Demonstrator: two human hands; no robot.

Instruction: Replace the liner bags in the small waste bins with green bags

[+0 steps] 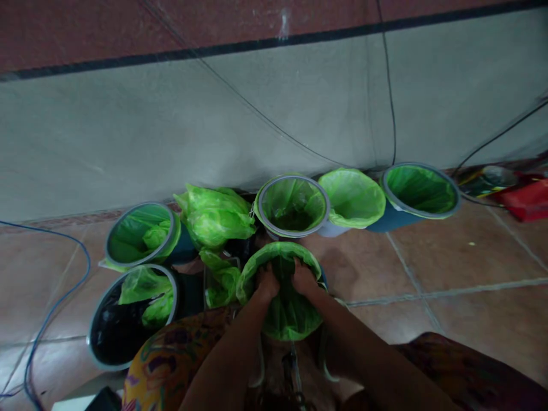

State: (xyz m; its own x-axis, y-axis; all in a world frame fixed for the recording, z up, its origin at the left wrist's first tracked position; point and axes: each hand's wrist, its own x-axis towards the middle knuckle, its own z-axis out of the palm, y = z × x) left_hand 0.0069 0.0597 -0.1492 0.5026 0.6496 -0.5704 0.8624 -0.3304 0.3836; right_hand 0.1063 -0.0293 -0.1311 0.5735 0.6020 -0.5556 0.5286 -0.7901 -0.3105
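A bin point(321, 274) stands directly before me, lined with a translucent green plastic bag point(286, 319) that is folded out over its rim. Both hands reach down inside it. My left hand point(268, 283) is against the left inner side of the bag, and my right hand point(303, 278) is against the right side. Their fingers look stretched out, with nothing gripped between them, though the shade in the bin partly hides the fingertips. Close by on the left, a crumpled green bag point(222, 279) lies in a small container.
Along the wall stand a grey-rimmed bin point(294, 233), a pale bin point(351, 220) and a blue bin point(398, 217), all green-lined. Left are a bulging green bag point(216, 220), a green-lined bin point(171, 240) and a black-lined bin point(103, 348). A blue cable point(55, 308) crosses the floor; a red object point(526, 197) lies right.
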